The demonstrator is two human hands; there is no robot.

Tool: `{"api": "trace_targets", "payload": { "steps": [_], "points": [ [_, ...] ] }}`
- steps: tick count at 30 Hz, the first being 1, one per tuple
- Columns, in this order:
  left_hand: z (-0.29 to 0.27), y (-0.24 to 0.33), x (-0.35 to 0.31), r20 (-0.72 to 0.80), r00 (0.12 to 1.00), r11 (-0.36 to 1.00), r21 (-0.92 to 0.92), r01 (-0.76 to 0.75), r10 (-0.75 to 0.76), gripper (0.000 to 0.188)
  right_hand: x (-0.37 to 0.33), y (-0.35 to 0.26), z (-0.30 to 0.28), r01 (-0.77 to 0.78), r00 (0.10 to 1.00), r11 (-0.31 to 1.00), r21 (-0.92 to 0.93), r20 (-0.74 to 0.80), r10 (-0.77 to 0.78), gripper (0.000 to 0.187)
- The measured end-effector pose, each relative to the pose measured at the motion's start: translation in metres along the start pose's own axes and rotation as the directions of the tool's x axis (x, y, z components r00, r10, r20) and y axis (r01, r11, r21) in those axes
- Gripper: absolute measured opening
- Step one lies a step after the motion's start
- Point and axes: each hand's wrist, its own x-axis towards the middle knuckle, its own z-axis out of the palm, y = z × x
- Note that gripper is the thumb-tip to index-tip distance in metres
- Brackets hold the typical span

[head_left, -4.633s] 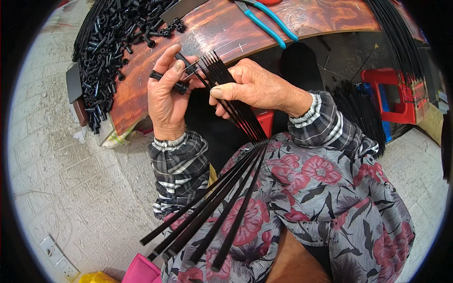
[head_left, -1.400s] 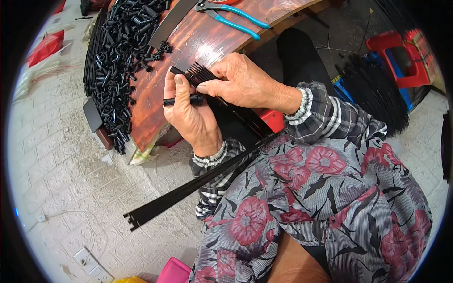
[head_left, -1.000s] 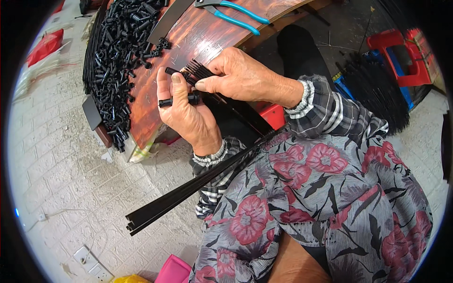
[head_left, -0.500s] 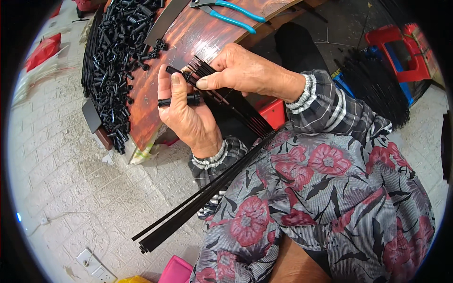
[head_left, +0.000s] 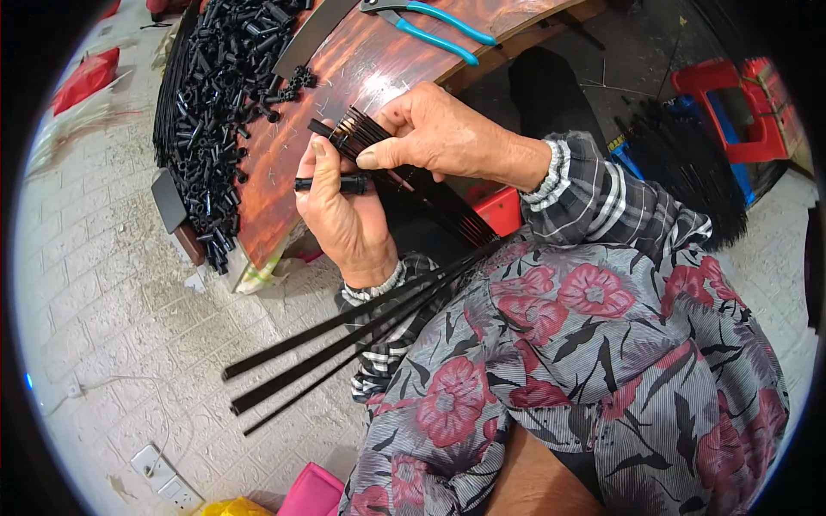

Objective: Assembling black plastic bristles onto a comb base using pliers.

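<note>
— Any container in play?
— None holding them; short black tubes [head_left: 219, 103] lie heaped loose on the tabletop [head_left: 361, 77].
— And the black strips [head_left: 413, 185]?
— Fanned, long axis running from the tabletop edge down toward the lap. The left hand [head_left: 344, 219] is clamped on them and a small tube [head_left: 331, 183]; the right hand [head_left: 430, 138] pinches their tips.

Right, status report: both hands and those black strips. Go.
Left hand grips a short black tube and the fanned black strips. Right hand pinches the strip ends. Loose tubes heaped on the wooden board; nothing blocking.
</note>
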Motion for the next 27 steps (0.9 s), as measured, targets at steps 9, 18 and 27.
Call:
{"api": "trace_targets", "payload": {
  "steps": [9, 18, 27],
  "points": [
    [-0.006, 0.005, 0.003, -0.015, 1.000, 1.000, -0.027, 0.012, -0.012, 0.019, 0.002, -0.008, 0.002, 0.040, 0.999, 0.999, -0.006, 0.002, -0.040, 0.033],
    [0.007, 0.004, -0.010, -0.134, 0.990, 0.999, -0.010, -0.050, 0.048, 0.019, 0.003, 0.000, 0.004, 0.177, 0.984, 0.981, -0.075, -0.019, -0.179, 0.038],
    [0.004, 0.000, -0.009, -0.014, 0.997, 0.995, -0.057, -0.080, 0.079, 0.024, -0.003, -0.004, 0.003, -0.019, 1.000, 0.999, 0.047, 0.008, 0.019, 0.029]
  ]
}}
